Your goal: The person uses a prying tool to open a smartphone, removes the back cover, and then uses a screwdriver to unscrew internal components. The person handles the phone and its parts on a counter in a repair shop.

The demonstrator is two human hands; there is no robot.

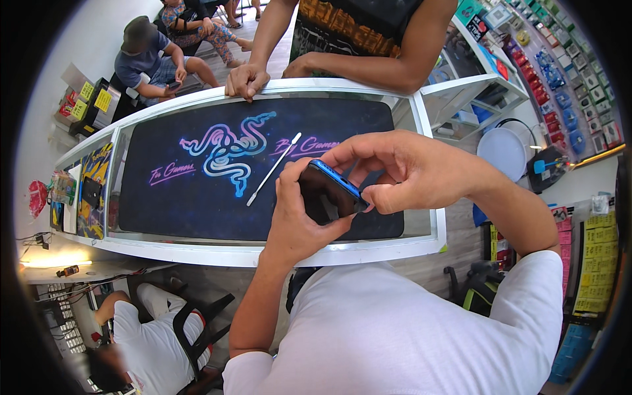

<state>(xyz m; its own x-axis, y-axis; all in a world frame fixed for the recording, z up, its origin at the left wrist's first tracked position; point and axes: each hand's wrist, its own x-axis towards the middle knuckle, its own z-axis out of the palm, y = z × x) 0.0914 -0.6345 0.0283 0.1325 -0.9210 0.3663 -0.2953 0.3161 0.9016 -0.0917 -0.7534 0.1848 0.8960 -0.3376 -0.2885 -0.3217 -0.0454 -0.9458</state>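
One yellow-and-blue mat (99,168) lies far to the left of both hands, bearing a dark object. Below it, left of the wearer's forearms, a co-worker in white (155,336) sits on a black chair (197,329). Beyond the hands at upper left, a seated person in a cap (141,62) leans forward. A dark printed mat (158,131) covers much of the white-framed counter (197,253) under the hands; a standing person's fist (247,81) rests at its far edge. Just left of the left hand (289,214), a slim white-tipped tool (272,172) lies slantwise. That hand holds the phone (326,192), dark screen up, tilted, between fingers and thumb. The right hand (401,172) curls over the phone's blue edge, touching it; whether it pinches anything small, I cannot tell. Right of it stands a pale round disc (502,153), with hanging packets (556,122) beyond.
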